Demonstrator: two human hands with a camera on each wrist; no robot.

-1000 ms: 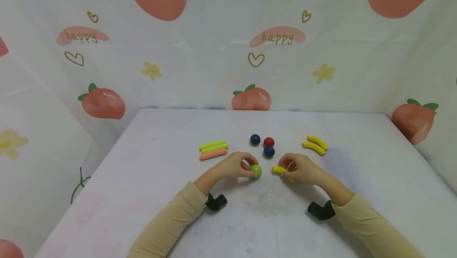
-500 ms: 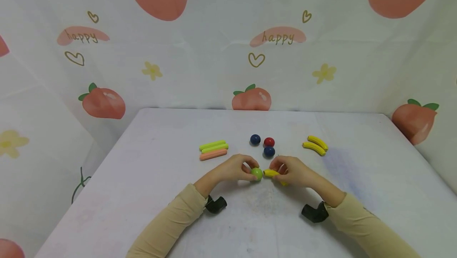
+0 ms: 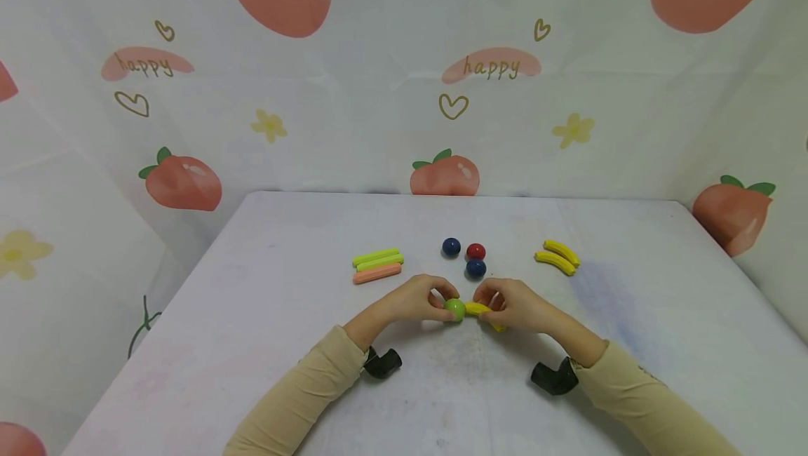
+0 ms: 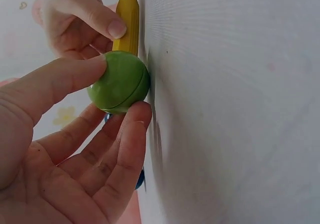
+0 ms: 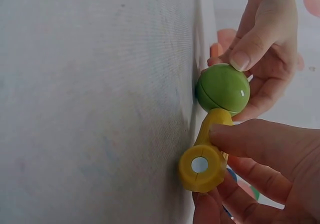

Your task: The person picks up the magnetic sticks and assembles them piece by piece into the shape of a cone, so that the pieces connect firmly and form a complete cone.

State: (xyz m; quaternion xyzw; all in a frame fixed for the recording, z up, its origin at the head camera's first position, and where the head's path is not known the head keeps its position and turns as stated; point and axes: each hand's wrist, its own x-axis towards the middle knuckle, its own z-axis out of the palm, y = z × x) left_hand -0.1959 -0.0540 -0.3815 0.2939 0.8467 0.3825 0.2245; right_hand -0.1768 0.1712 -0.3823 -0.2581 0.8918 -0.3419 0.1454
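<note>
My left hand (image 3: 416, 299) pinches a glossy green ball (image 3: 454, 310) between thumb and fingertips, low at the tabletop. A thin seam runs around the ball (image 4: 120, 81) in the left wrist view. My right hand (image 3: 519, 305) grips a curved yellow rod (image 3: 475, 308) with thumb and fingers. Its far end meets the ball's right side. In the right wrist view the near end of the yellow rod (image 5: 202, 179) shows a round silvery disc (image 5: 199, 164). Fingers cover the rod's middle.
Behind the hands lie two dark blue balls (image 3: 476, 269) and a red ball (image 3: 476, 251). Two lime-green sticks (image 3: 376, 257) and an orange stick (image 3: 376, 273) lie at left. Two more curved yellow rods (image 3: 555, 263) lie at right on the white table (image 3: 303, 231).
My right hand has moved left with the yellow rod until its end meets the green ball. My left hand and the ball have shifted slightly toward me and to the right.
</note>
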